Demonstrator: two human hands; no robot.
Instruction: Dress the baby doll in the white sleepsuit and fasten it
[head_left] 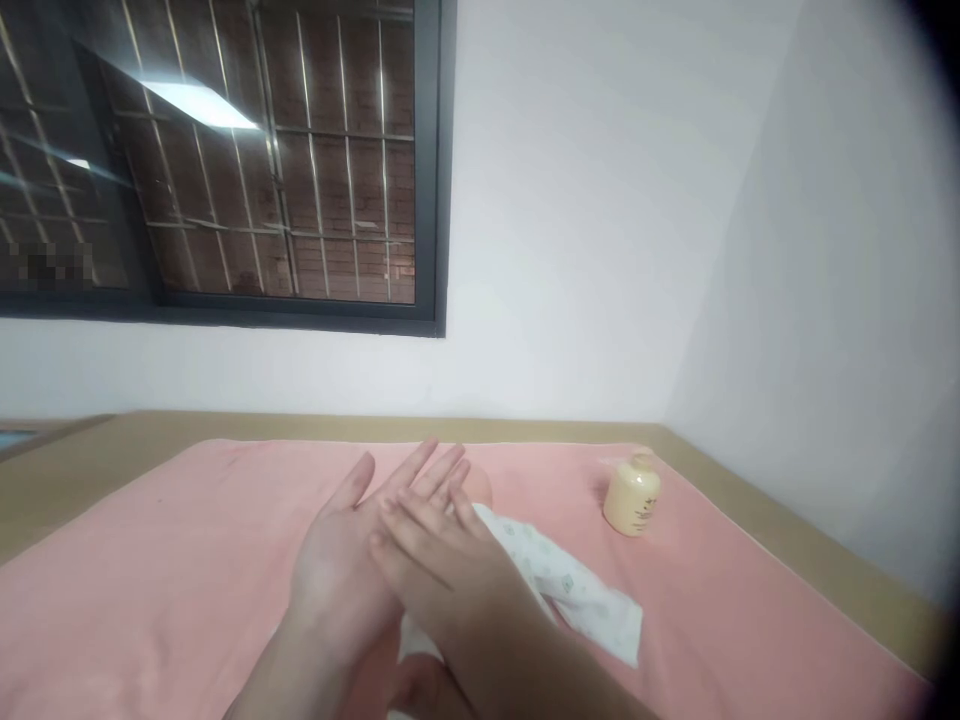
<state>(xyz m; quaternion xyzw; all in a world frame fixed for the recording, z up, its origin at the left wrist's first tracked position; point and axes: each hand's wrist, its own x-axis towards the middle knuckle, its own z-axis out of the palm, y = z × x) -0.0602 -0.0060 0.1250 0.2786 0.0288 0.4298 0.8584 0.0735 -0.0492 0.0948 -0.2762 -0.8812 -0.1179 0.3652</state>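
My left hand (341, 570) is held palm up with its fingers stretched out and the thumb apart. Across its palm and finger bases lies my right hand (454, 565), palm down, fingers extended; the two palms touch. I see no object between them, though the contact area is covered. Beneath and behind the hands is a white printed garment (577, 585) with a sleeve spread to the right. A rounded skin-toned shape (478, 486) shows past my fingertips, perhaps a doll's head; my hands hide most of it. Another skin-toned part (424, 685) shows at the bottom.
A pale yellow bottle (632, 497) stands upright at the right on a pink cloth (187, 560). The cloth covers a table with a wooden edge (810, 545). Behind are a white wall (570, 220) and a dark-framed window (435, 180) with bars.
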